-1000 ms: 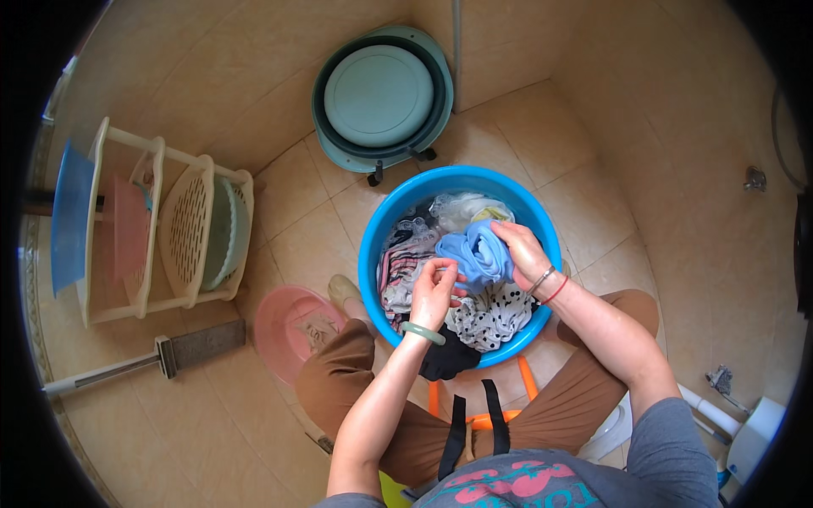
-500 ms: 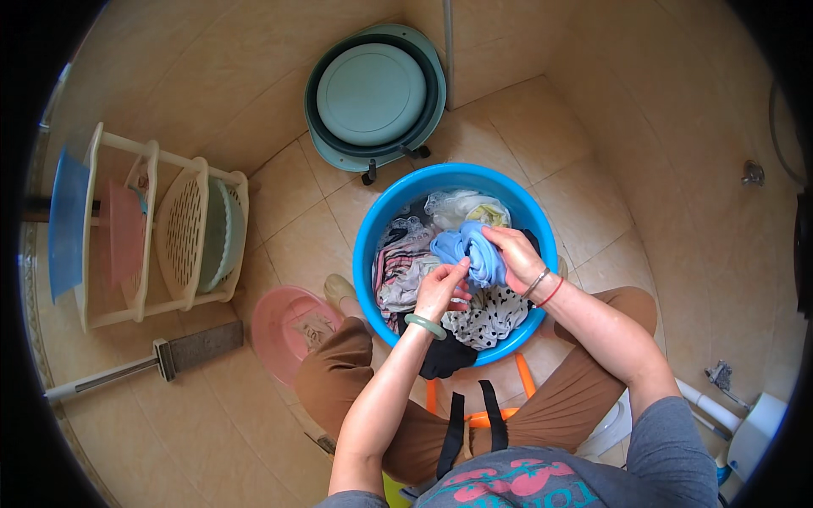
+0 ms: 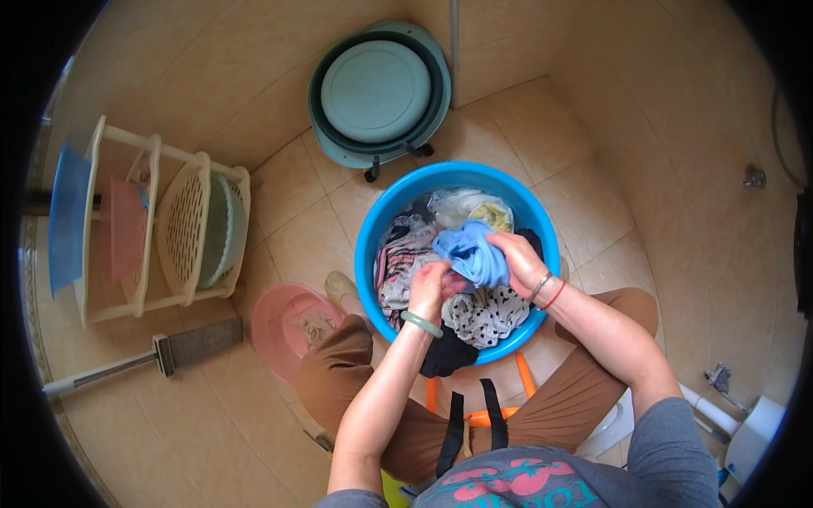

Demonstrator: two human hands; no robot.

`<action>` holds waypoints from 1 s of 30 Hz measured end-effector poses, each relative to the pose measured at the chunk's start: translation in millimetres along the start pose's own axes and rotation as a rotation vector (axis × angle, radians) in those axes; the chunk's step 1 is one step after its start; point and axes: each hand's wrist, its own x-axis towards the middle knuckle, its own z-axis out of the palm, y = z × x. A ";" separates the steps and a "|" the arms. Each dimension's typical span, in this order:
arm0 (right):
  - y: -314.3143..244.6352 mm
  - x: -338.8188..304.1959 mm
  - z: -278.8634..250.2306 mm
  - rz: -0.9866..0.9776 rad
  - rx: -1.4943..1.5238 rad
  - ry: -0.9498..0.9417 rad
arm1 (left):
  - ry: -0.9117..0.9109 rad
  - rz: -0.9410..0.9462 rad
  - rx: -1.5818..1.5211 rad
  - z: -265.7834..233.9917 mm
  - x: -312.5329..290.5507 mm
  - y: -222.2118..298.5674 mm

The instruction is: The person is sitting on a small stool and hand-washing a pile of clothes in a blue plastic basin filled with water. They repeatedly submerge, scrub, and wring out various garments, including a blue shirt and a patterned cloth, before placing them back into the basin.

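A bunched light-blue cloth (image 3: pixel 471 252) is held up over the clothes in a big blue basin (image 3: pixel 373 212). My right hand (image 3: pixel 522 264) grips it from the right, thumb on top. At its lower left is my left hand (image 3: pixel 432 286), fingers curled and smeared by motion; whether they pinch the cloth is unclear. Around them in the basin lie a white garment with black dots (image 3: pixel 487 317), a pink-and-black striped piece (image 3: pixel 398 264), a white lacy piece (image 3: pixel 453 206) with a yellowish patch, and a black cloth (image 3: pixel 447 354) hanging over the near rim.
Left of the basin, a pink basin (image 3: pixel 275 339) stands on the tiles by my foot. Farther left are a flat mop (image 3: pixel 203 347) and a cream rack (image 3: pixel 152 229) of basins. A green folding tub (image 3: pixel 377 93) leans on the far wall. An orange stool leg (image 3: pixel 526 375) shows below the basin.
My left hand has shifted slightly left and down, its fingers curling in more. The blue cloth has spread a little in my right hand, which keeps its grip.
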 end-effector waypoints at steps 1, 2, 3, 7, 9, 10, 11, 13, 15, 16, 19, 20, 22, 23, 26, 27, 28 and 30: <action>0.7 -4.7 -2.6 0.000 -0.276 -0.007 | 0.044 0.089 -0.059 -1.9 2.2 -1.8; 1.1 -8.6 -3.7 0.000 -0.552 -0.014 | 0.096 0.152 -0.013 -6.7 3.6 -1.8; 6.1 -5.5 -2.9 0.003 -0.913 -0.086 | 0.147 0.216 0.033 -13.6 4.6 -0.2; 6.0 -21.1 9.2 -0.495 -1.873 -0.037 | 0.183 0.444 0.208 -9.9 0.4 8.4; -2.7 -10.4 14.6 -0.474 -1.786 0.038 | 0.126 0.430 0.289 -2.2 -17.4 21.8; -1.4 -5.7 17.8 -0.572 -1.646 0.032 | 0.049 0.437 0.302 -3.4 -26.6 26.4; 2.2 -0.4 20.3 -0.662 -1.504 0.028 | -0.025 0.449 0.340 -2.6 -33.7 32.3; 6.8 4.6 30.9 -0.803 -1.372 0.000 | -0.162 0.439 0.354 -0.3 -51.9 49.4; 12.8 11.0 30.4 -0.703 -1.557 -0.010 | -0.213 0.452 0.274 -2.8 -65.6 64.0; 16.4 15.2 28.5 -0.650 -1.649 -0.016 | -0.238 0.459 0.234 -7.7 -69.5 69.3; 19.3 25.0 20.5 -0.565 -1.753 0.093 | -0.193 0.483 0.231 -29.7 -69.8 76.3; 19.1 25.3 21.3 -0.639 -1.713 0.118 | -0.166 0.477 0.227 -37.9 -67.1 75.6; 15.2 27.4 27.3 -0.626 -1.392 0.072 | -0.081 0.465 0.318 -59.3 -53.3 70.8; 6.6 24.3 34.8 -0.575 -1.183 0.088 | -0.040 0.458 0.418 -68.4 -45.7 70.3; -6.9 28.7 32.1 -0.603 -0.624 0.116 | 0.156 0.614 0.920 -77.6 -37.4 64.9; -11.7 30.2 27.9 -0.555 -0.589 0.103 | 0.155 0.622 1.008 -79.4 -35.1 63.5; -18.1 29.8 25.4 -0.505 -0.553 0.092 | 0.165 0.732 1.195 -75.7 -38.3 64.8; -24.7 29.1 24.6 -0.392 -0.485 0.081 | 0.179 0.955 1.566 -66.9 -48.7 66.9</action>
